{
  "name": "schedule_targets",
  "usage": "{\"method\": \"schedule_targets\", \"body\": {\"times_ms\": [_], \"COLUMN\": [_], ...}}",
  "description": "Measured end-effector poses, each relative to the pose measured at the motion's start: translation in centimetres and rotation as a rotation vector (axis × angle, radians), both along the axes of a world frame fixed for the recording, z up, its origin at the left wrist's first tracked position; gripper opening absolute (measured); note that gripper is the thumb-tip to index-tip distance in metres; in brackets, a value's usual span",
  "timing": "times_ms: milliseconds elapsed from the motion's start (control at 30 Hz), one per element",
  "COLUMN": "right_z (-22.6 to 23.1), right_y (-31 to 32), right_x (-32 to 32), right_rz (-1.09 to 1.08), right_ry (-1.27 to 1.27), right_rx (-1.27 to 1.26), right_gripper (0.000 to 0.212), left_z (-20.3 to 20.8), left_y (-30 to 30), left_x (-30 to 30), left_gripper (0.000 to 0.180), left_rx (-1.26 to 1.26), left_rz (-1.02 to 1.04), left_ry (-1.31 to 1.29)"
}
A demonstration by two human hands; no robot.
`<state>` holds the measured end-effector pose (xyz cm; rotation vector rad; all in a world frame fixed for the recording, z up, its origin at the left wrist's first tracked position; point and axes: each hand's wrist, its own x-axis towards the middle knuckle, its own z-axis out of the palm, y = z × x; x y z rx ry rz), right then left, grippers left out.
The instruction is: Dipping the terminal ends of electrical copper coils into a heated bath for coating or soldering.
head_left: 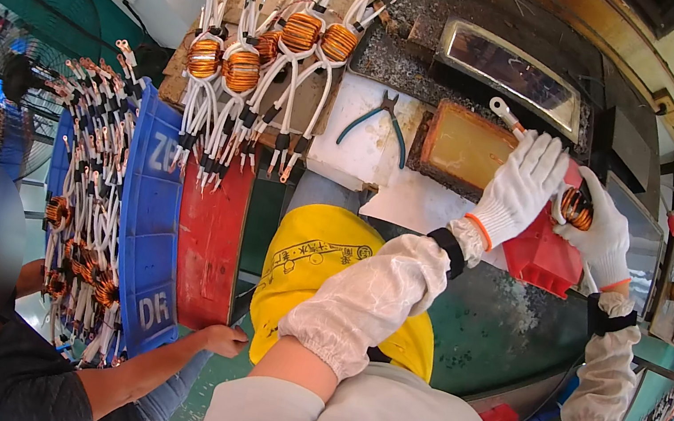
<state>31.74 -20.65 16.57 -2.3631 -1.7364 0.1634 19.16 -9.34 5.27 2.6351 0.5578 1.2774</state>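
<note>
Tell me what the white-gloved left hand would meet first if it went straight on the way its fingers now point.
The left hand would probably meet the right end of the silver-framed, dark rectangular panel; depth is unclear, so it might pass above it.

A workshop is indicated. Copper-wound coils (301,33) are lined up, and pliers (389,104) are laid on a stained bench (392,62).

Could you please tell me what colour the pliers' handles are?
The pliers' handles are blue-green; see head view.
</note>
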Motion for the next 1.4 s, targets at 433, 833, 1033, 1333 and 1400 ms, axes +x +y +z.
{"method": "schedule_targets", "body": {"times_ms": [433,833,1033,1333,1400], "right_z": [0.0,1.0,0.0,0.0,0.1], "right_y": [-0.4,1.1,2.0,4.9,5.4], "right_x": [-0.2,-0.6,0.7,2.7,2.9], "right_rz": [-0.028,-0.109,-0.286,-0.137,-0.136], "right_ry": [-0.027,0.062,0.141,-0.023,-0.043], "right_rx": [0.019,-0.043,-0.02,-0.075,-0.097], "right_gripper": [0.093,0.091,0.089,0.092,0.093], "left_z": [0.1,0.4,-2.0,-11.7,-13.2], "left_y": [0.1,0.6,4.0,0.9,0.5], "left_x": [-0.7,-4.7,-20.3,-42.1,-44.0], "left_gripper": [0.052,0.047,0.042,0.038,0.043], "left_rx": [0.015,-0.046,-0.266,-0.466,-0.463], "left_rz": [-0.085,-0.106,0.173,0.938,0.959], "left_ry": [0.054,0.037,-0.06,0.468,0.481]}}
